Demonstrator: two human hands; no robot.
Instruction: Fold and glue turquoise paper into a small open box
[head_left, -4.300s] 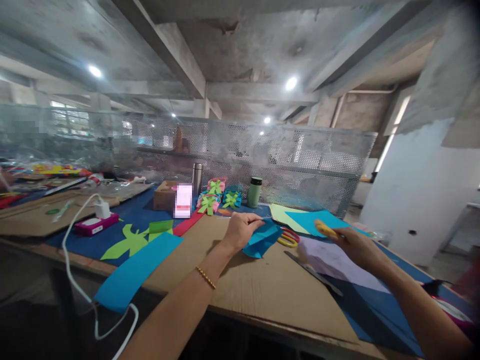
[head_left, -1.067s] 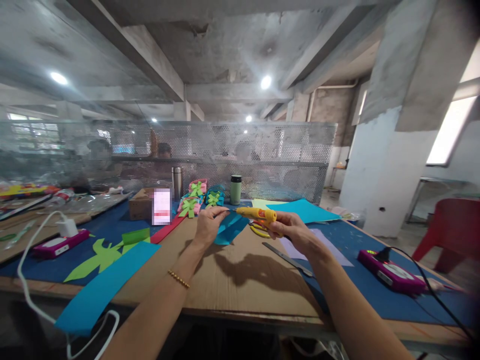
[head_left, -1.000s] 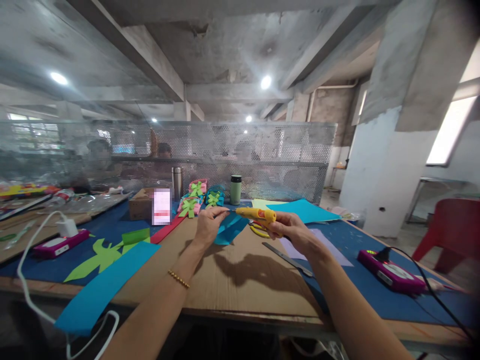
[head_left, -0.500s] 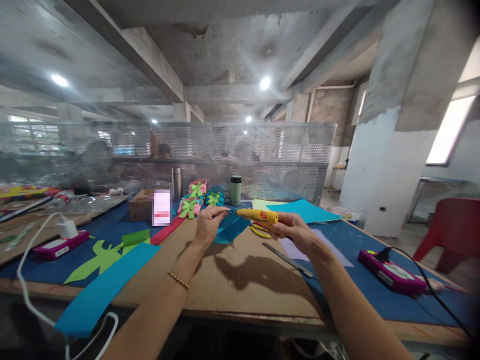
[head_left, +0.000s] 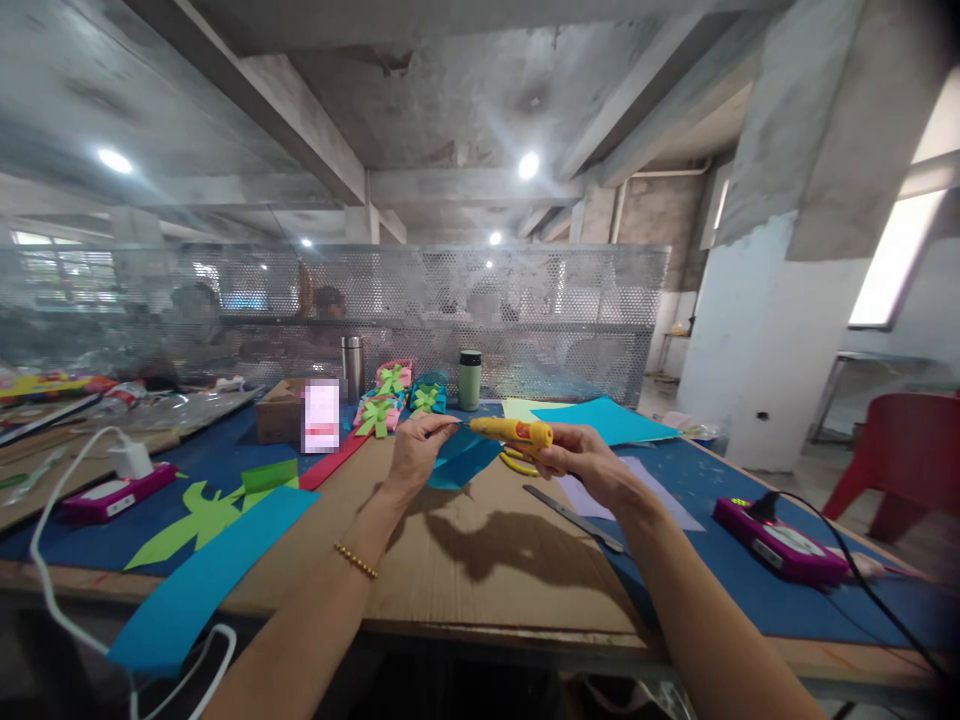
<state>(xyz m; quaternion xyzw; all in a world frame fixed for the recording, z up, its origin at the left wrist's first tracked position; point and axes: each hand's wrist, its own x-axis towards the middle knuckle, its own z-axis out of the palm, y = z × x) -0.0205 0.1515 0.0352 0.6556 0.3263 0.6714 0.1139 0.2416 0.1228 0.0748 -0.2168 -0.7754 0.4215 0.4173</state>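
Observation:
Between the fingertips of my left hand (head_left: 414, 450) is the edge of a blue piece of paper (head_left: 466, 461), which hangs above the cardboard. My right hand (head_left: 589, 460) is wrapped round a yellow hot glue gun (head_left: 510, 431), its nozzle pointing left at the paper's top edge, close to my left fingertips. Whether the nozzle touches the paper I cannot tell. Yellow-handled scissors (head_left: 517, 461) lie partly hidden below the glue gun. A grey metal ruler or blade-like strip (head_left: 574, 518) rests on the cardboard's right side.
The cardboard sheet (head_left: 420, 590) covers the table's middle. Left lie a blue paper strip (head_left: 217, 575), green paper cutouts (head_left: 180, 525) and a purple power strip (head_left: 120, 493). Bow-topped paper baskets (head_left: 379, 412) and a green bottle (head_left: 470, 382) stand behind. Another power strip (head_left: 780, 540) sits right.
The view has shifted very slightly. Both hands, the blue paper and the glue gun keep nearly the same positions.

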